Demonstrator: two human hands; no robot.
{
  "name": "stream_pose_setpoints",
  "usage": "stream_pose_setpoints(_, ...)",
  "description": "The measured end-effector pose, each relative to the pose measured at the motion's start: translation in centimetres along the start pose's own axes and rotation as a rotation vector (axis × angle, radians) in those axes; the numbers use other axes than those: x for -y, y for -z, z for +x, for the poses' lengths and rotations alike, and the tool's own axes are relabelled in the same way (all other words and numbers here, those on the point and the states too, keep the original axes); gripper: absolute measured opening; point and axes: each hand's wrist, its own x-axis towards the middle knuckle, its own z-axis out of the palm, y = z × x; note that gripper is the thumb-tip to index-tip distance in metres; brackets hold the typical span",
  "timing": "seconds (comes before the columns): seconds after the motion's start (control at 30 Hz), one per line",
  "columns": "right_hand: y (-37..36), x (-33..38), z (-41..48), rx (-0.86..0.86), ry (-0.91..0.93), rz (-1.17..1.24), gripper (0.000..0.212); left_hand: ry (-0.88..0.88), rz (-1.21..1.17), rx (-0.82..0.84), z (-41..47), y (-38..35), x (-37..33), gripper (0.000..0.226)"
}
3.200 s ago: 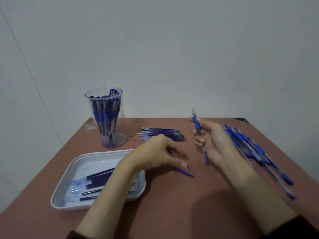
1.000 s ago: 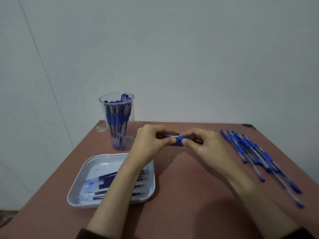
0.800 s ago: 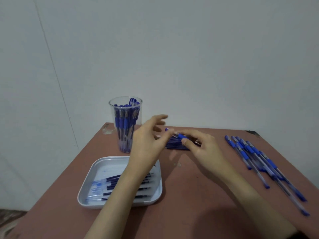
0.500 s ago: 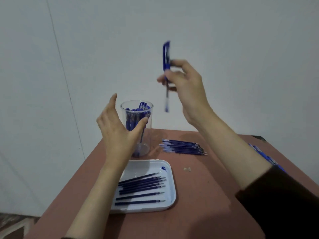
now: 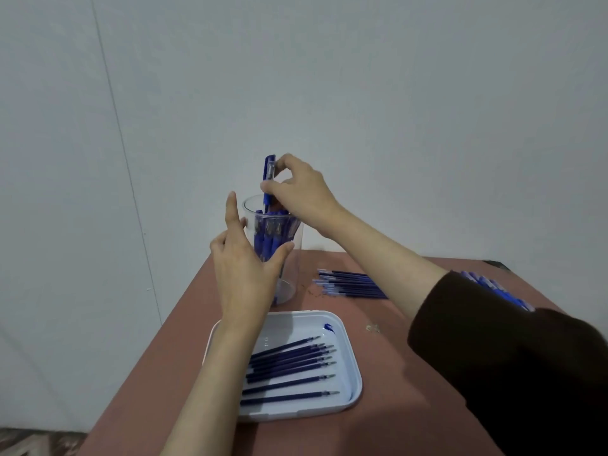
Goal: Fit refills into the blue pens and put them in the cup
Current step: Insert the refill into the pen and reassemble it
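Observation:
A clear plastic cup (image 5: 293,245) stands at the far left of the brown table, holding several blue pens. My right hand (image 5: 297,189) is above its rim, shut on a blue pen (image 5: 269,174) held upright, its lower end dipping into the cup. My left hand (image 5: 245,258) wraps the near side of the cup, thumb on the right wall, fingers on the left. Several dark blue refills (image 5: 289,366) lie in a white tray (image 5: 353,366) in front of the cup.
A second bundle of refills (image 5: 348,284) lies on the table (image 5: 394,422) right of the cup. Blue pens (image 5: 493,289) lie at the far right, partly behind my dark sleeve. A white wall stands close behind; the table's left edge drops off beside the tray.
My right hand has come down from high above with the pen, whose tip is now inside the cup. My left hand has closed in onto the cup's side.

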Motion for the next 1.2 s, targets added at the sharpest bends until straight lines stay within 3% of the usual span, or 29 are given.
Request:
stream_pose_setpoints(0.1, 0.2, 0.3, 0.0, 0.039, -0.005, -0.097, 0.016, -0.001, -0.005, 0.000, -0.1, 0.0, 0.0, 0.103)
stream_pose_setpoints(0.23, -0.3, 0.5, 0.1, 0.077, 0.039, -0.431, 0.039, 0.010, -0.019, 0.009, -0.1, -0.1, 0.0, 0.102)
stream_pose_setpoints(0.37, -0.3, 0.7, 0.3, 0.093, 0.036, -0.657, 0.036, 0.009, -0.027, 0.006, -0.1, -0.1, 0.1, 0.102)
stream_pose_setpoints(0.57, 0.1, 0.2, 0.1, 0.149, -0.001, -0.600, 0.047, 0.008, -0.009, 0.009, -0.1, -0.1, -0.1, 0.101)
stream_pose_setpoints(0.73, 0.0, 0.0, 0.1, 0.086, 0.073, -0.559, 0.024, 0.034, -0.011, 0.014, -0.1, -0.1, -0.1, 0.101)
stream_pose_setpoints(0.93, 0.2, -0.5, -0.7, 0.063, 0.094, -0.480, 0.025, 0.011, 0.022, -0.018, -0.4, 0.1, -0.7, 0.093)
stream_pose_setpoints(1.1, 2.2, -1.9, -3.2, -0.062, 0.174, -0.318, 0.024, -0.233, 0.151, -0.225, -1.6, 0.3, -2.7, 0.063)
stream_pose_setpoints(1.2, 4.8, -3.6, -5.3, -0.071, 0.140, -0.277, 0.021, -0.353, 0.146, -0.211, -2.9, -1.0, -5.2, 0.048)
